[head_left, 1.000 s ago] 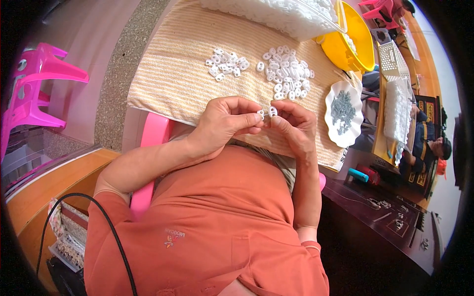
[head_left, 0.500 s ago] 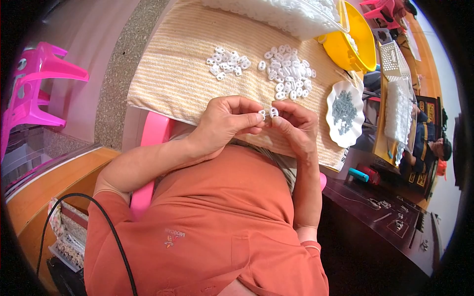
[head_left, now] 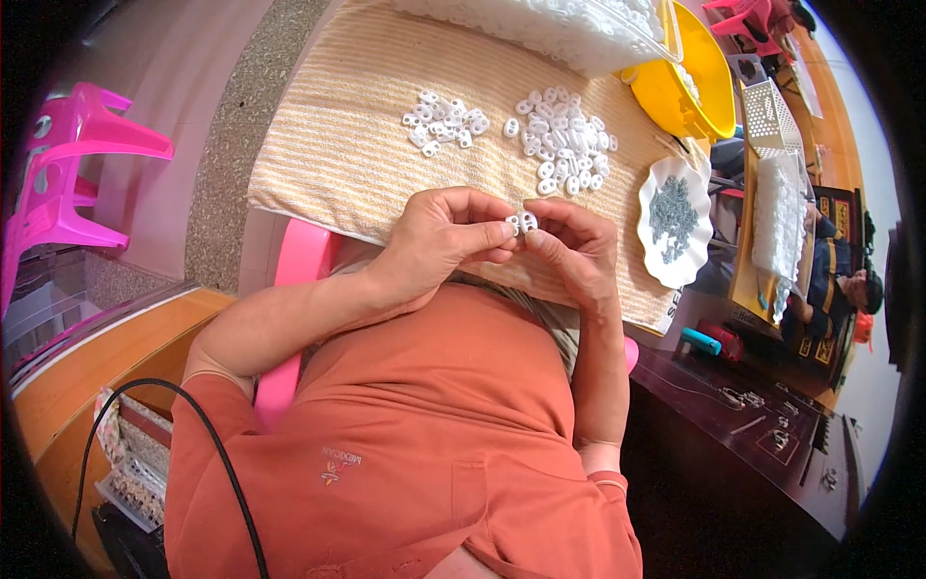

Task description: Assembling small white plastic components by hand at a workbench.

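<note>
My left hand (head_left: pixel 446 232) pinches a small white plastic piece (head_left: pixel 513 223) between thumb and forefinger. A white oval piece with two dark holes (head_left: pixel 529 222) sits in the fingertips of my right hand (head_left: pixel 577 249). The two pieces meet edge to edge above the table's near side; whether they are joined I cannot tell. Beyond my hands lies a loose pile of white oval two-holed pieces (head_left: pixel 564 140). To its left is a smaller group of white pieces (head_left: pixel 445 124). A scalloped white dish (head_left: pixel 649 253) with small grey parts (head_left: pixel 673 218) stands to the right.
A striped towel (head_left: pixel 338 125) covers the table. At the far side are a clear bin (head_left: pixel 598 58) of white pieces and a yellow basin (head_left: pixel 714 92). Pink stools (head_left: pixel 82 169) stand at left. Another person (head_left: pixel 831 280) sits at far right, near a perforated white basket (head_left: pixel 772 116).
My right hand has shifted slightly left, bringing its white oval piece against the one in my left hand. The left hand has hardly moved.
</note>
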`<state>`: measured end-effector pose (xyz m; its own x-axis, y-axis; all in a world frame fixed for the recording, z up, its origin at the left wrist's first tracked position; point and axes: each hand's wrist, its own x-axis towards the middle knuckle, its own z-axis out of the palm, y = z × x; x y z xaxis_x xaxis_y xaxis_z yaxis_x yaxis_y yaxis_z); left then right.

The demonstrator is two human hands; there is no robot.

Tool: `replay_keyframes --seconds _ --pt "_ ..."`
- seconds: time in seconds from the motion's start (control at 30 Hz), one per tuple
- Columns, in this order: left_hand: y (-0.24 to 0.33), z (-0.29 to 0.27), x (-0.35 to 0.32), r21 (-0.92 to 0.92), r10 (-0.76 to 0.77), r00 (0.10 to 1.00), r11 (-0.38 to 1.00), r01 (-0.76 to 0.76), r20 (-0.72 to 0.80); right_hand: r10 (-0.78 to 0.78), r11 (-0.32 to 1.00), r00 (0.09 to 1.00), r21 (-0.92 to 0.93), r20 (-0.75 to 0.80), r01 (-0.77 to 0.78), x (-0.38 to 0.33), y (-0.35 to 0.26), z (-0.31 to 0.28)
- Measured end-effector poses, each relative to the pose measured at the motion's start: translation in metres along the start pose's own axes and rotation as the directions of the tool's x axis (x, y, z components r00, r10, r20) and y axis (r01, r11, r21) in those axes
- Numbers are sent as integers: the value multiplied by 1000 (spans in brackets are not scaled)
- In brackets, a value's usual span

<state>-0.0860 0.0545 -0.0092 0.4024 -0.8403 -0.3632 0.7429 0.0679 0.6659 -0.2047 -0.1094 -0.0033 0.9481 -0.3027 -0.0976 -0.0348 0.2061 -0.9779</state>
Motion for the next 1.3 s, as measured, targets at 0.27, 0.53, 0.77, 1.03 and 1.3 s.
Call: replay_keyframes --seconds 0.27,0.53,0.77,1.03,1.3 --pt "0 0 0 -34 -4 1000 999 4 11 41 999 999 16 -1 -41 -1 2 1" --pt "2 1 -1 -43 -9 1000 999 10 22 33 998 999 52 10 -33 -2 2 3" --pt "1 -1 0 -40 -22 1000 999 23 12 43 995 999 94 17 -44 -1 3 3" --pt "1 -1 0 -52 -46 999 998 46 2 23 988 1000 150 9 -24 -2 5 6" --pt "2 -1 -1 -70 -65 998 995 66 7 9 979 1000 204 20 -13 -2 11 4"
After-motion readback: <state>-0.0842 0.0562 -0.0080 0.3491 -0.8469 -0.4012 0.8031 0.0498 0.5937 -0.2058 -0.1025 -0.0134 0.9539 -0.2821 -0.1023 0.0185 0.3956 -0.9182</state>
